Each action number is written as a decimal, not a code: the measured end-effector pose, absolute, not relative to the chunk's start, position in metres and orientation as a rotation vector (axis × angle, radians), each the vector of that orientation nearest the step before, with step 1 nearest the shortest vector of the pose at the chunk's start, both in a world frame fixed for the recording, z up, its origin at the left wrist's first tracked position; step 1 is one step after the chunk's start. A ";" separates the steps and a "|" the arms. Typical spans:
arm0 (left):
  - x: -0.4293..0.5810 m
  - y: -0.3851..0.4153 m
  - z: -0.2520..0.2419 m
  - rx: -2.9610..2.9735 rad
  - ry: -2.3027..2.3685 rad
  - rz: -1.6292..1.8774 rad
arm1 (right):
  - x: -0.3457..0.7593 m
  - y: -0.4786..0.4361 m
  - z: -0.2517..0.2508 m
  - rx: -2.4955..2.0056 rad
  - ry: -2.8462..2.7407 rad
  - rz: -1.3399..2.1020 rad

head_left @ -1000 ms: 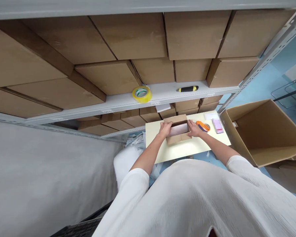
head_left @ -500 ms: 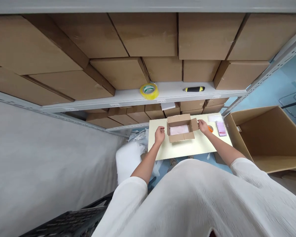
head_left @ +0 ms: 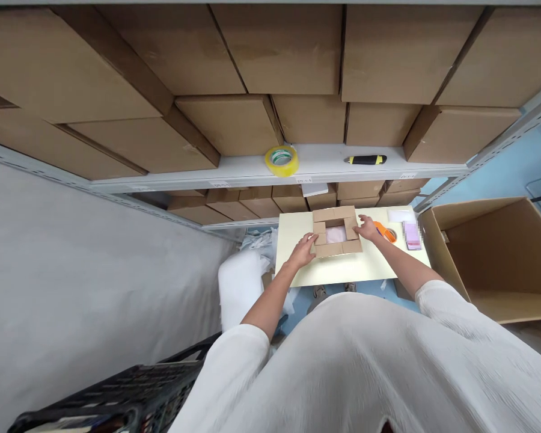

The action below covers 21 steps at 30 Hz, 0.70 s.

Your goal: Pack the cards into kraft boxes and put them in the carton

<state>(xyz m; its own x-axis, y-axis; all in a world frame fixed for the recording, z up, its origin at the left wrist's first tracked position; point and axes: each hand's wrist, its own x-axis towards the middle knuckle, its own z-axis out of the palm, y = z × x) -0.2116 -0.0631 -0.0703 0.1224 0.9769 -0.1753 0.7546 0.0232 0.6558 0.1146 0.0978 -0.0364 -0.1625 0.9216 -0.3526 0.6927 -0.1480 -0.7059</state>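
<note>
A small cardboard box (head_left: 336, 248) stands on a pale yellow table (head_left: 342, 270). A pinkish-white item (head_left: 336, 234) lies inside it. The two side flaps are folded partly inward over the opening. My left hand (head_left: 303, 250) rests with fingers stretched against the left flap. My right hand (head_left: 368, 228) presses the right flap with its fingers extended. Neither hand grips anything.
An orange tape dispenser (head_left: 385, 231), a pink pad (head_left: 412, 235) and a white sheet (head_left: 401, 215) lie to the right of the box. Yellow tape (head_left: 282, 160) and a black-yellow cutter (head_left: 366, 159) sit on the shelf (head_left: 234, 174). A large open carton (head_left: 491, 252) stands right. A black crate (head_left: 117, 397) is lower left.
Both hands left the box interior, moved out to its sides, then came back in and folded the side flaps inward. The view has shifted slightly.
</note>
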 end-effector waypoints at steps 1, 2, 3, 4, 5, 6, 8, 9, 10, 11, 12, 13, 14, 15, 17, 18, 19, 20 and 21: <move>-0.213 -0.064 -0.070 1.783 1.669 0.449 | 0.114 0.099 -0.036 -1.822 -1.842 1.266; -0.215 -0.065 -0.070 1.781 1.655 0.453 | 0.113 0.100 -0.034 -1.803 -1.838 1.327; -0.216 -0.066 -0.069 1.773 1.640 0.468 | 0.111 0.101 -0.032 -1.776 -1.833 1.383; -0.218 -0.066 -0.069 1.758 1.624 0.493 | 0.110 0.102 -0.030 -1.740 -1.822 1.433; -0.218 -0.067 -0.068 1.732 1.612 0.526 | 0.108 0.102 -0.027 -1.698 -1.802 1.481; -0.218 -0.067 -0.068 1.693 1.604 0.563 | 0.106 0.102 -0.025 -1.652 -1.771 1.527; -0.216 -0.066 -0.066 1.575 1.612 0.638 | 0.103 0.101 -0.019 -1.578 -1.683 1.608; -0.214 -0.064 -0.065 1.509 1.630 0.670 | 0.103 0.101 -0.017 -1.567 -1.629 1.638; -0.211 -0.062 -0.064 1.448 1.657 0.697 | 0.103 0.100 -0.014 -1.570 -1.575 1.668; -0.208 -0.059 -0.062 1.393 1.694 0.719 | 0.103 0.100 -0.011 -1.579 -1.525 1.699; -0.204 -0.056 -0.061 1.346 1.739 0.734 | 0.104 0.100 -0.008 -1.586 -1.481 1.733; -0.201 -0.052 -0.059 1.303 1.791 0.740 | 0.105 0.099 -0.005 -1.584 -1.448 1.768; -0.197 -0.048 -0.058 1.266 1.845 0.740 | 0.107 0.099 -0.002 -1.570 -1.425 1.798; -0.195 -0.044 -0.058 1.234 1.894 0.733 | 0.109 0.099 0.000 -1.549 -1.413 1.821; -0.191 -0.037 -0.057 1.196 1.967 0.713 | 0.111 0.098 0.003 -1.503 -1.416 1.841; -0.189 -0.035 -0.058 1.192 1.988 0.706 | 0.111 0.097 0.003 -1.485 -1.429 1.845; -0.188 -0.033 -0.059 1.196 2.000 0.702 | 0.111 0.096 0.002 -1.479 -1.451 1.844; -0.187 -0.032 -0.060 1.204 2.002 0.701 | 0.110 0.094 -0.001 -1.489 -1.487 1.831; -0.186 -0.032 -0.062 1.215 1.995 0.704 | 0.109 0.092 -0.005 -1.512 -1.537 1.798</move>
<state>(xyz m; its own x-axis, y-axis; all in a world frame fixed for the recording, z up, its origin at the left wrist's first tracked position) -0.1864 -0.0316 -0.0618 -0.3262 0.9045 -0.2747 0.5320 0.4159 0.7376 0.1092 0.0917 -0.0054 -0.3803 0.7836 -0.4912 0.3637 -0.3616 -0.8585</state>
